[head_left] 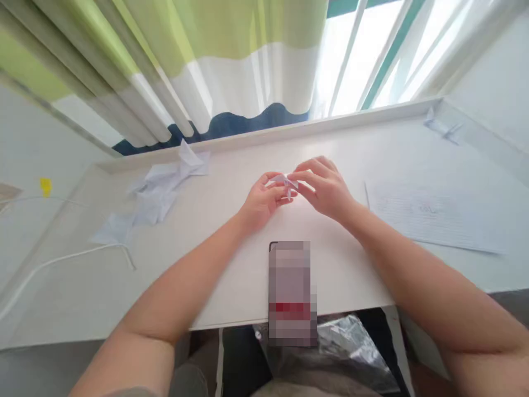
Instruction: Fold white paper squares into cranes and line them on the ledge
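Observation:
A small folded piece of white paper (285, 183) is held between both hands above the white desk (231, 275), near its middle. My left hand (262, 201) pinches the paper from the left with curled fingers. On the right, my right hand (324, 186) grips the same paper with thumb and fingertips. A phone (291, 286) lies flat on the desk just in front of the hands, overhanging the near edge.
Several folded white paper pieces (159, 193) lie in a heap at the left. A lined sheet (430, 218) lies at the right, and a small paper figure (444, 128) sits far right. A white cable (70, 256) runs along the left. Curtains (198, 66) hang behind.

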### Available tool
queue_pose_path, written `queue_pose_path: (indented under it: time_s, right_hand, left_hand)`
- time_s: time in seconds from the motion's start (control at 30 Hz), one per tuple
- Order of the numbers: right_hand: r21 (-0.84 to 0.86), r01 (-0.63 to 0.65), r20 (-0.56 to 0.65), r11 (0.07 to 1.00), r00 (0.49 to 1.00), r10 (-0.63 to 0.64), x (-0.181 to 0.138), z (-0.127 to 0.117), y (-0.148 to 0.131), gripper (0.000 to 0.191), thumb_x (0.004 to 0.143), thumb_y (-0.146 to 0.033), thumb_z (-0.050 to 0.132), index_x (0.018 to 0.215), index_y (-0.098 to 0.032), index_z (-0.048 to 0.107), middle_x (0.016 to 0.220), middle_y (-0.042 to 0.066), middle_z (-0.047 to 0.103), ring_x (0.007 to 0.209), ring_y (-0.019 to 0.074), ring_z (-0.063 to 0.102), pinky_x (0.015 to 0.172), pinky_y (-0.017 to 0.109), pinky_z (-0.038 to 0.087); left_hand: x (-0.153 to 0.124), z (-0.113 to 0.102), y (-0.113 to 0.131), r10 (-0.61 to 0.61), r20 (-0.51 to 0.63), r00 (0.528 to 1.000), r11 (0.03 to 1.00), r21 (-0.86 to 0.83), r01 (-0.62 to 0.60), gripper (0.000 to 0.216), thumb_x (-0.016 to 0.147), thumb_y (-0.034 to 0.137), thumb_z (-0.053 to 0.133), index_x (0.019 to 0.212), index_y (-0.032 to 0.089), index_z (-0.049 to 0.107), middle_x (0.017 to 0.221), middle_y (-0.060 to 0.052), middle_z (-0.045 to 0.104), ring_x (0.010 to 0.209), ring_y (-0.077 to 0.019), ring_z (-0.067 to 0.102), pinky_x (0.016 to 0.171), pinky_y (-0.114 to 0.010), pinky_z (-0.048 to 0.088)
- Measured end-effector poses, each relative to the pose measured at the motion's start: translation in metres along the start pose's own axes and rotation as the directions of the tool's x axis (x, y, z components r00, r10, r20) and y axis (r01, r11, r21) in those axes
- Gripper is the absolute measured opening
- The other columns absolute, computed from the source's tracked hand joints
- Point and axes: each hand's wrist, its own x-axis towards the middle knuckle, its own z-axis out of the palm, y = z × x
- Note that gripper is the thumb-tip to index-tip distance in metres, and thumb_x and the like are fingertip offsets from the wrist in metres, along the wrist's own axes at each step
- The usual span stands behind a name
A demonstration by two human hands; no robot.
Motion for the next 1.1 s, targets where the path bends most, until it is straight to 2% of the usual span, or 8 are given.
queue_pose_path:
  time_s: [0.17, 0.33, 0.47, 0.53, 0.7, 0.9, 1.0, 1.1]
  right_hand:
    - [0.09, -0.09, 0.031, 0.992, 0.996, 0.087, 0.004, -0.002, -0.007, 0.014, 0.108, -0.025, 0.063, 0.112, -0.03, 0.075, 0.095, 0.004, 0.075, 0.087, 0.0228, 0.064, 0.082, 0.041, 0.053]
    - [0.207, -0.153, 0.067, 0.966, 0.988, 0.142, 0.006, -0.005, -0.01, 0.015, 0.105, -0.022, 0.061, 0.107, -0.029, 0.075, 0.092, 0.004, 0.077, 0.086, 0.0225, 0.068, 0.082, 0.042, 0.054]
    - [0.369, -0.249, 0.127, 0.896, 0.968, 0.216, 0.004, -0.009, -0.015, 0.017, 0.096, -0.024, 0.063, 0.109, -0.027, 0.073, 0.098, 0.004, 0.078, 0.088, 0.0225, 0.07, 0.081, 0.042, 0.056]
    - [0.434, -0.354, 0.172, 0.828, 0.935, 0.31, 0.004, -0.008, -0.017, 0.016, 0.095, -0.031, 0.067, 0.11, -0.027, 0.071, 0.099, 0.004, 0.078, 0.088, 0.0216, 0.07, 0.079, 0.041, 0.056]
    - [0.56, -0.617, 0.306, 0.553, 0.774, 0.554, 0.005, 0.0, -0.02, 0.034, 0.093, -0.054, 0.08, 0.104, -0.025, 0.066, 0.084, 0.002, 0.074, 0.078, 0.019, 0.07, 0.074, 0.04, 0.054]
    - [0.671, -0.644, 0.367, 0.368, 0.719, 0.59, 0.006, 0.007, -0.019, 0.049, 0.079, -0.065, 0.092, 0.097, -0.025, 0.071, 0.08, 0.001, 0.073, 0.071, 0.0179, 0.067, 0.071, 0.041, 0.055]
    - [0.717, -0.632, 0.374, 0.295, 0.705, 0.602, 0.008, 0.006, -0.019, 0.049, 0.075, -0.065, 0.095, 0.093, -0.025, 0.072, 0.076, 0.0, 0.073, 0.069, 0.0175, 0.066, 0.07, 0.041, 0.056]
    - [0.732, -0.635, 0.394, 0.247, 0.69, 0.607, 0.011, 0.002, -0.019, 0.048, 0.074, -0.064, 0.096, 0.089, -0.024, 0.075, 0.077, 0.002, 0.074, 0.071, 0.0177, 0.067, 0.073, 0.041, 0.057]
  left_hand:
    - [0.002, -0.003, 0.0, 0.105, -0.066, 0.992, 0.992, 0.079, -0.099, 0.054, 0.076, 0.047, 0.097, 0.107, 0.027, 0.058, 0.1, 0.004, 0.078, 0.089, -0.0162, 0.078, 0.091, -0.036, 0.059]
    - [0.003, -0.004, -0.006, 0.206, -0.077, 0.976, 0.961, 0.203, -0.187, 0.053, 0.077, 0.048, 0.098, 0.106, 0.027, 0.059, 0.099, 0.003, 0.079, 0.089, -0.0162, 0.078, 0.088, -0.034, 0.061]
    - [0.005, -0.007, -0.008, 0.304, -0.099, 0.948, 0.922, 0.281, -0.266, 0.047, 0.079, 0.046, 0.097, 0.099, 0.024, 0.06, 0.1, 0.001, 0.077, 0.092, -0.0169, 0.078, 0.083, -0.032, 0.062]
    - [0.008, -0.01, -0.01, 0.369, -0.103, 0.924, 0.887, 0.336, -0.317, 0.043, 0.08, 0.045, 0.095, 0.096, 0.024, 0.061, 0.097, 0.002, 0.075, 0.091, -0.0164, 0.077, 0.08, -0.031, 0.061]
    - [0.011, -0.013, -0.017, 0.487, -0.02, 0.873, 0.797, 0.417, -0.436, 0.036, 0.082, 0.044, 0.094, 0.092, 0.023, 0.066, 0.095, 0.0, 0.075, 0.091, -0.016, 0.074, 0.079, -0.031, 0.06]
    - [0.009, -0.016, -0.017, 0.495, -0.021, 0.869, 0.784, 0.443, -0.435, 0.04, 0.083, 0.044, 0.094, 0.105, 0.025, 0.066, 0.107, -0.001, 0.077, 0.094, -0.0161, 0.076, 0.082, -0.031, 0.059]
    - [0.011, -0.019, -0.014, 0.402, 0.037, 0.915, 0.842, 0.379, -0.385, 0.055, 0.081, 0.05, 0.096, 0.12, 0.027, 0.064, 0.104, -0.002, 0.079, 0.09, -0.0177, 0.078, 0.082, -0.034, 0.06]
    - [0.011, -0.018, -0.011, 0.302, 0.128, 0.945, 0.872, 0.364, -0.328, 0.057, 0.08, 0.053, 0.095, 0.121, 0.024, 0.068, 0.094, -0.003, 0.081, 0.087, -0.0198, 0.079, 0.087, -0.038, 0.061]
